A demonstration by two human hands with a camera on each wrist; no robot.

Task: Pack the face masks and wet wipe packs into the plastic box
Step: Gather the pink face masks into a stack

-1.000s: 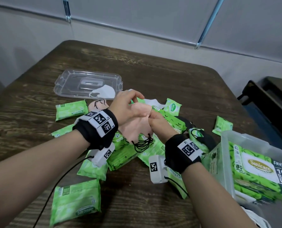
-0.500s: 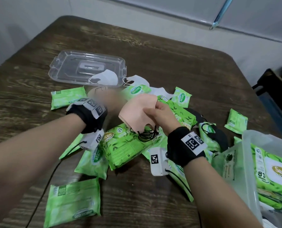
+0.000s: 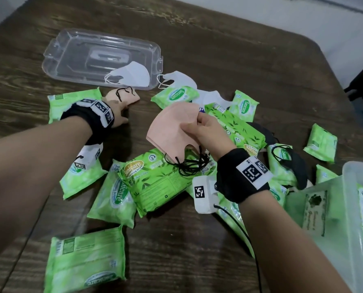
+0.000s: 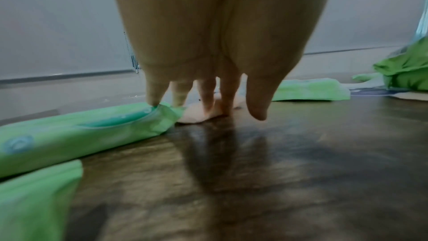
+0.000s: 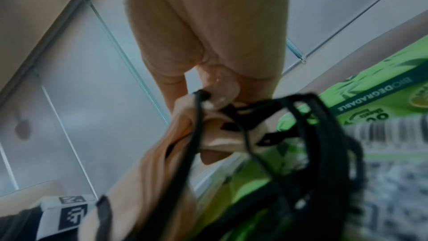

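Observation:
My right hand (image 3: 199, 127) pinches a stack of peach face masks (image 3: 170, 132) over the pile, their black ear loops (image 3: 191, 163) dangling; the right wrist view shows the masks (image 5: 162, 162) and loops (image 5: 301, 135) close up. My left hand (image 3: 121, 111) reaches to another peach mask (image 3: 123, 96) lying on the table; its straight fingers (image 4: 208, 96) touch that mask (image 4: 197, 116) beside a green wipe pack (image 4: 69, 133). Several green wet wipe packs (image 3: 155, 178) lie scattered. The plastic box (image 3: 345, 208) at the right holds wipe packs.
The clear box lid (image 3: 74, 56) lies at the far left with a white mask (image 3: 132, 76) on it. More white masks (image 3: 180, 79) and a black mask (image 3: 299, 166) lie among the packs. The dark wooden table (image 3: 239, 60) is bare at the back.
My left hand has let go of the peach stack and moved left to the single peach mask on the table. My right hand keeps the stack.

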